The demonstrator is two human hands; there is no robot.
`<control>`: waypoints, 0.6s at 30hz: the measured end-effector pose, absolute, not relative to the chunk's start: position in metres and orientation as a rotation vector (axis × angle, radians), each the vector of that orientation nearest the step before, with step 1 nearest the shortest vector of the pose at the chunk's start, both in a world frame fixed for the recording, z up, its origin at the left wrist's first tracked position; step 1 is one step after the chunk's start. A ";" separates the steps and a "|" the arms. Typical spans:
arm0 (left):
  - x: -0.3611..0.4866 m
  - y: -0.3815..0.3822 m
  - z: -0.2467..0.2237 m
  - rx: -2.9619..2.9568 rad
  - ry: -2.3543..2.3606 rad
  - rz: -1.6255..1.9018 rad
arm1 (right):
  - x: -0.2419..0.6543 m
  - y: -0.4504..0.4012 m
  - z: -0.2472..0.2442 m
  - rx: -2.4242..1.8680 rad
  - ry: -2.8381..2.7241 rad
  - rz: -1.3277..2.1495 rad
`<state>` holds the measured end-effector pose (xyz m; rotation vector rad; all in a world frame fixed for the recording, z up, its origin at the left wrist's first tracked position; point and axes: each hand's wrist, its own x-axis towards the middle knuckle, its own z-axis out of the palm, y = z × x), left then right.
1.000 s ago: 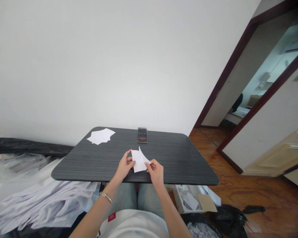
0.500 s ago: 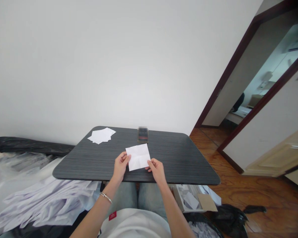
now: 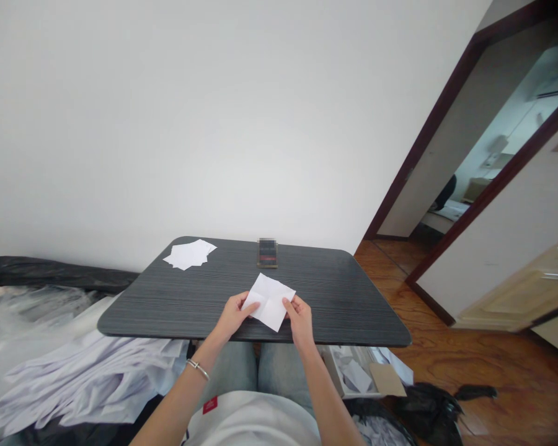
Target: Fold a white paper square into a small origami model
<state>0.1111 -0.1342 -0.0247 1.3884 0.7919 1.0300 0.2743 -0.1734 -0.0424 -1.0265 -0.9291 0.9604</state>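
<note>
My left hand [image 3: 235,314] and my right hand [image 3: 300,319] both pinch a creased white sheet of paper [image 3: 270,301] by its sides, a little above the dark wood-grain table [image 3: 348,297]. The sheet is unfolded and tilted like a diamond, with fold lines across it. A small stack of white paper sheets [image 3: 189,254] lies at the table's far left. A small dark upright object [image 3: 267,253], blurred and hard to identify, stands at the far edge beyond the hands.
Below the table's left edge lies a heap of white sheets [image 3: 84,384] on plastic. At lower right are an open carton [image 3: 353,378] holding paper and a black plastic bag [image 3: 428,412] on the wooden floor. My jeans-covered knees are under the table's near edge.
The sheet has turned clockwise since the earlier frames, and it went from bent and partly folded to opened out. Both hands have shifted slightly along its sides.
</note>
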 end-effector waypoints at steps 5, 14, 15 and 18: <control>0.109 -0.133 -0.027 1.356 0.859 1.099 | 0.274 -0.174 -0.043 -1.038 -0.917 0.946; 0.109 -0.136 -0.024 1.424 0.916 1.078 | 0.275 -0.176 -0.038 -1.081 -0.902 0.889; 0.109 -0.136 -0.023 1.450 0.921 1.077 | 0.275 -0.176 -0.039 -1.090 -0.930 0.894; 0.110 -0.136 -0.025 1.519 0.925 1.067 | 0.277 -0.175 -0.043 -1.110 -0.971 0.877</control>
